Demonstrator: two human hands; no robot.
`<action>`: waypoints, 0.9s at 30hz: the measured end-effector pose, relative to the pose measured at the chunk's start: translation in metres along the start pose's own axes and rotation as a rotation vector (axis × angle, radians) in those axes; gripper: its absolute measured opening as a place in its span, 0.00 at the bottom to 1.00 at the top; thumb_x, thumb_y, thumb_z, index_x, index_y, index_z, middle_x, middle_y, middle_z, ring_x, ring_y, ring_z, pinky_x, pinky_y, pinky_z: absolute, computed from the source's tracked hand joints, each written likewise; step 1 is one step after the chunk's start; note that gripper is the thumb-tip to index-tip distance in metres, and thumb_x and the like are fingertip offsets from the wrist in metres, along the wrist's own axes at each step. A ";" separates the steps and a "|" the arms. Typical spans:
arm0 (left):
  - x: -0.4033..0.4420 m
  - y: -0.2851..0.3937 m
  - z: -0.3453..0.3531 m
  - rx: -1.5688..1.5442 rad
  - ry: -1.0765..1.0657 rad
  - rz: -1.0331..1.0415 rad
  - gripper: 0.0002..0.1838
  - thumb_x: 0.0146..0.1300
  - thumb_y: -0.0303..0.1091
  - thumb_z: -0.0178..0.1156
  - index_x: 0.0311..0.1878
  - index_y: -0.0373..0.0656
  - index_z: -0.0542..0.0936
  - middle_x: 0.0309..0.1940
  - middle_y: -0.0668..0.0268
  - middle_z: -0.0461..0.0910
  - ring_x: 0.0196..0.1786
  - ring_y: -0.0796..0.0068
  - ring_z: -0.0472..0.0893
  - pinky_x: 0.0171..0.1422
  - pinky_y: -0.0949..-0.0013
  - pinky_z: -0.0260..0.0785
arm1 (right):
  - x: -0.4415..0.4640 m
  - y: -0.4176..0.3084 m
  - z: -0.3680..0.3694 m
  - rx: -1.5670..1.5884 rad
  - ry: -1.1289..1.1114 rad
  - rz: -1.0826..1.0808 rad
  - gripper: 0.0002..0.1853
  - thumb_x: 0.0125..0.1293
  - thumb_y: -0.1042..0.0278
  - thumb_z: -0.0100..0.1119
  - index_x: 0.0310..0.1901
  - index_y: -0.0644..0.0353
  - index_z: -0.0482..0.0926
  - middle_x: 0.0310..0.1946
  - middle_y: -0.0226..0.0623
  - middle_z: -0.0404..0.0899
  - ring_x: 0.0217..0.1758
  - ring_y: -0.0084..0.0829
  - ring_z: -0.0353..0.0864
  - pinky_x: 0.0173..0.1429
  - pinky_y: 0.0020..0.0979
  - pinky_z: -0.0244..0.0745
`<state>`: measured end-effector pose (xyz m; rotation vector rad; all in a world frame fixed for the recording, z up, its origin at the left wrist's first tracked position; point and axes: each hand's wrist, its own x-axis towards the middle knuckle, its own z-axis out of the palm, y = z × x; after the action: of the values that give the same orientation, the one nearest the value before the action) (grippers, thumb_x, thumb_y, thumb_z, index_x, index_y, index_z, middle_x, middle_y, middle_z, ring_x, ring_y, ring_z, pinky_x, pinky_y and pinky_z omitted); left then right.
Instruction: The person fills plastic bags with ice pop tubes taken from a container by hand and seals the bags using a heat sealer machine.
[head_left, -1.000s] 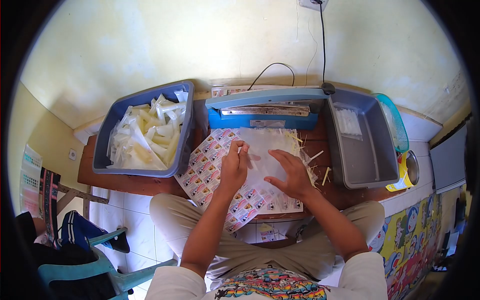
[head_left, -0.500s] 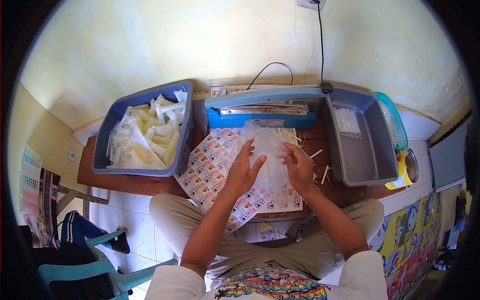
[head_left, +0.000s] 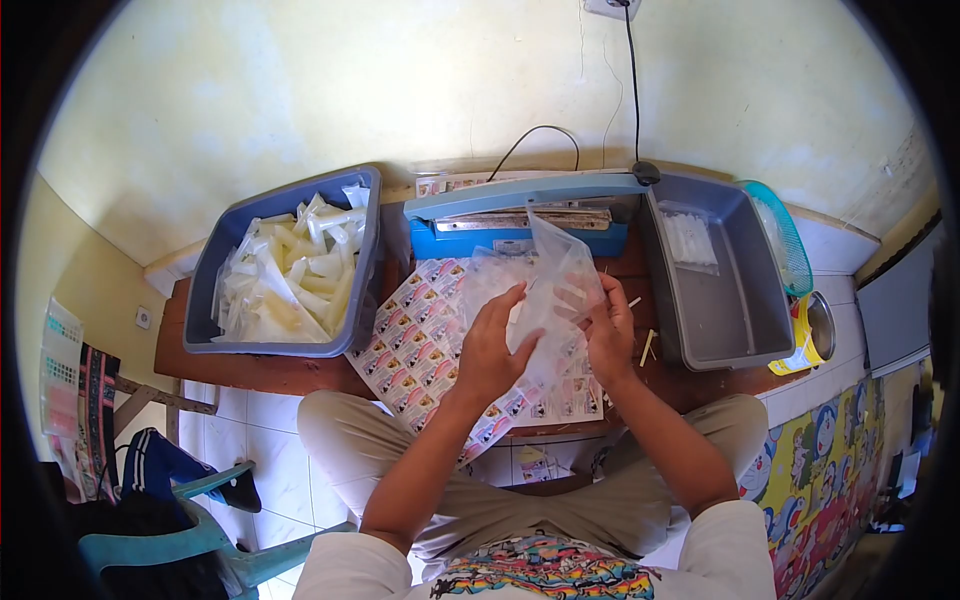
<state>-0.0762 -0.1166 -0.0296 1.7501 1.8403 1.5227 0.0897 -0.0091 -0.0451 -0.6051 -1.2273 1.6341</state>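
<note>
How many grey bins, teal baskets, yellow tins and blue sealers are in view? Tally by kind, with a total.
Grey bins: 2
Teal basket: 1
Yellow tin: 1
Blue sealer: 1
Total: 5

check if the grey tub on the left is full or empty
Well filled: the left grey tub holds a heap of pale yellow plastic packets, with no bare floor visible.

Home rm w/ tiled flr (head_left: pixel 284 458), cartoon-print mat (head_left: pixel 815 480), plastic chair (head_left: pixel 205 545), low wooden desk (head_left: pixel 270 372), stained yellowish wall (head_left: pixel 330 90), prob. small home workspace
</note>
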 end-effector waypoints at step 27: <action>-0.005 -0.019 0.008 0.170 0.070 0.113 0.35 0.55 0.06 0.59 0.66 0.44 0.86 0.59 0.53 0.79 0.63 0.48 0.83 0.68 0.52 0.80 | -0.023 -0.002 -0.005 -1.083 -0.105 -0.277 0.41 0.64 0.73 0.75 0.79 0.55 0.71 0.82 0.54 0.60 0.75 0.61 0.76 0.75 0.52 0.77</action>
<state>-0.0813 -0.1124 -0.0503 1.9298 1.9890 1.5250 0.1042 -0.0275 -0.0485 -0.9332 -2.1489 0.6701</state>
